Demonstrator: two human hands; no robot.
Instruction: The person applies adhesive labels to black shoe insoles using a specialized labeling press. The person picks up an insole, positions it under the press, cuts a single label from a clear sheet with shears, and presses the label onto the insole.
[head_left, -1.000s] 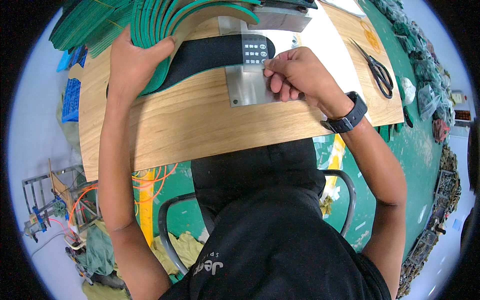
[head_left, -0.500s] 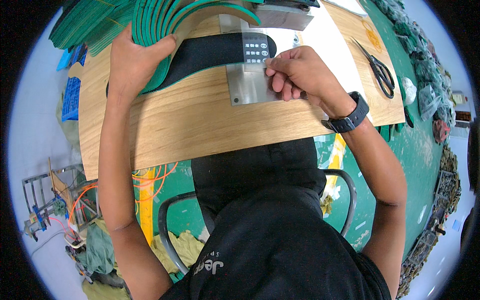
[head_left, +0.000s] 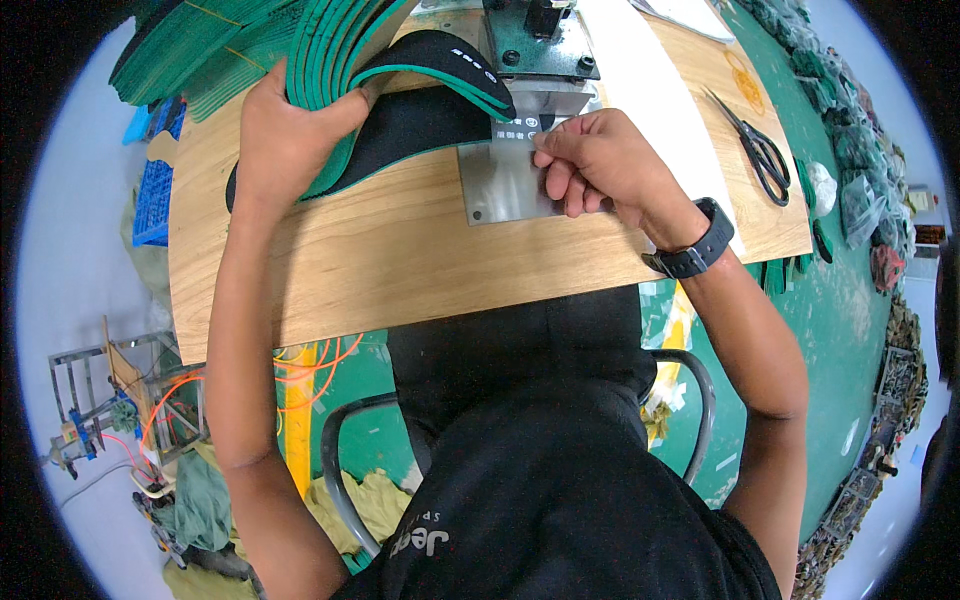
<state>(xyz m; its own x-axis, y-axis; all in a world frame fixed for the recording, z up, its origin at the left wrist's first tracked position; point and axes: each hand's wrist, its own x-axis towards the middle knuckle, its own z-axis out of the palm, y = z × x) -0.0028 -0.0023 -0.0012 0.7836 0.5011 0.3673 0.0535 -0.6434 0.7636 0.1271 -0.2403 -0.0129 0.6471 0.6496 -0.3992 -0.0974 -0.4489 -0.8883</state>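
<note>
Green foam edges fan out at the left hand, thumb clamped on a bundle of bent insoles, left of the steel plate, its other fingers largely hidden. One black-topped insole lies flat there too, its tip reaching toward the plate. And the right hand, over the plate's right side, has thumb and forefinger pinching a clear film strip with white print, right at that insole's end. Now the danger: a curled insole arches over the plate's left side, tip hanging close by the film; should it spring down, it could well knock the print askew. A slack left grip might spill the bundle across the plate. A tug from those pinched fingertips could drag the film crooked, too. And behind the plate's bare front stretch looms a metal block under a bolted black press head: fingers straying back there could get nipped if it drops. Hot or cold? Cannot tell.
</note>
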